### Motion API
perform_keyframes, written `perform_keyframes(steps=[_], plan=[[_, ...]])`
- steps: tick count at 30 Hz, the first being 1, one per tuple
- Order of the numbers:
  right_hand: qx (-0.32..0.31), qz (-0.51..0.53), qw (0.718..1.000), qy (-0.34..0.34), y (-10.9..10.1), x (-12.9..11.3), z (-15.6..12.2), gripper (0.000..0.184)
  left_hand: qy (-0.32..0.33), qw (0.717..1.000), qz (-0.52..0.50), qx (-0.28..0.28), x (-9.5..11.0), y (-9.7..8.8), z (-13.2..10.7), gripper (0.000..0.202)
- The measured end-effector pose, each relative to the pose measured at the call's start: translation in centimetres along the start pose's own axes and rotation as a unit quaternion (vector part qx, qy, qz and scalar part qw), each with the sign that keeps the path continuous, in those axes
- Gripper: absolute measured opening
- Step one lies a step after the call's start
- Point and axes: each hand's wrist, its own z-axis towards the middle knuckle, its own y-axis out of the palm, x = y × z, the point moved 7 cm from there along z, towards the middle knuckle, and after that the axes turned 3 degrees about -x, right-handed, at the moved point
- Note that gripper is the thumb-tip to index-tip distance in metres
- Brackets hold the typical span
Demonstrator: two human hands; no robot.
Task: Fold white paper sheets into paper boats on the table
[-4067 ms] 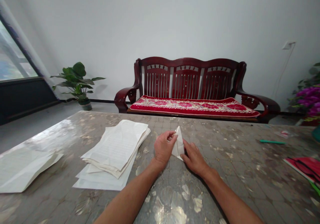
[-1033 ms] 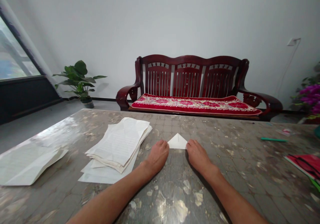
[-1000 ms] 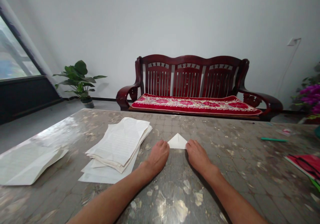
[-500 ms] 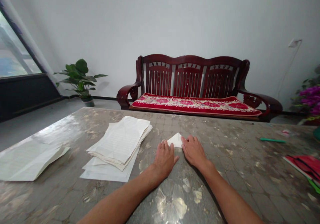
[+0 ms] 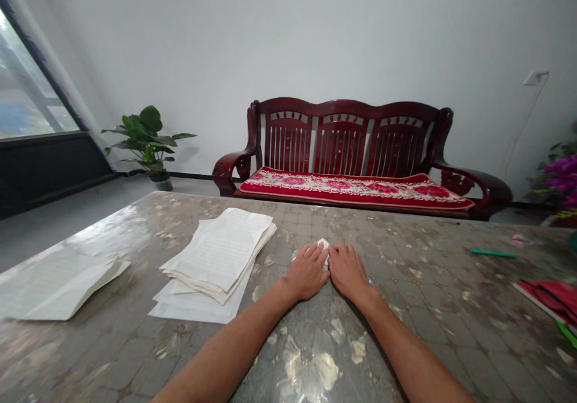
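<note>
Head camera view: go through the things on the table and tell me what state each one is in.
left hand, flat on the table, fingertips on the paper
right hand, flat on the table, fingertips on the paper
folded white paper, mostly hidden under both hands
stack of lined paper, piled, edges curled
loose lined sheets, lying creased, apart from the stack
green pen, lying flat
red folder, lying flat

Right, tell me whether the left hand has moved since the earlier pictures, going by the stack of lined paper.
Yes. The left hand has shifted rightward, away from the stack of lined paper, and now lies beside the right hand.
</note>
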Motion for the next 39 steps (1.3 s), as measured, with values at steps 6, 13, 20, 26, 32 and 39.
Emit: perform_keyframes(steps=[6, 13, 20, 26, 32, 39], plan=[[-0.012, 0.005, 1.000, 0.012, -0.2, 0.1, -1.2, 0.033, 0.001, 1.000, -0.015, -0.008, -0.2, 0.0, -0.2, 0.059], [-0.063, -0.005, 0.998, 0.011, -0.5, -0.2, -1.8, 0.036, -0.007, 0.999, -0.006, -0.031, -1.4, -0.5, -1.5, 0.062], [-0.082, -0.028, 0.996, 0.003, -0.6, 0.5, -2.0, 0.035, -0.058, 0.997, 0.002, -0.055, -3.0, -1.2, -3.1, 0.061], [-0.085, -0.045, 0.995, 0.001, -0.5, 1.1, -2.0, 0.029, -0.098, 0.994, 0.018, -0.054, -4.4, -1.8, -4.4, 0.058], [-0.037, -0.033, 0.999, 0.009, -0.7, 0.8, -1.4, 0.031, -0.108, 0.994, 0.006, -0.035, -5.0, -1.9, -4.5, 0.054], [-0.022, -0.039, 0.999, 0.002, -0.6, 0.1, -0.9, 0.048, -0.118, 0.992, -0.045, -0.010, -4.4, -3.1, -2.5, 0.040]])
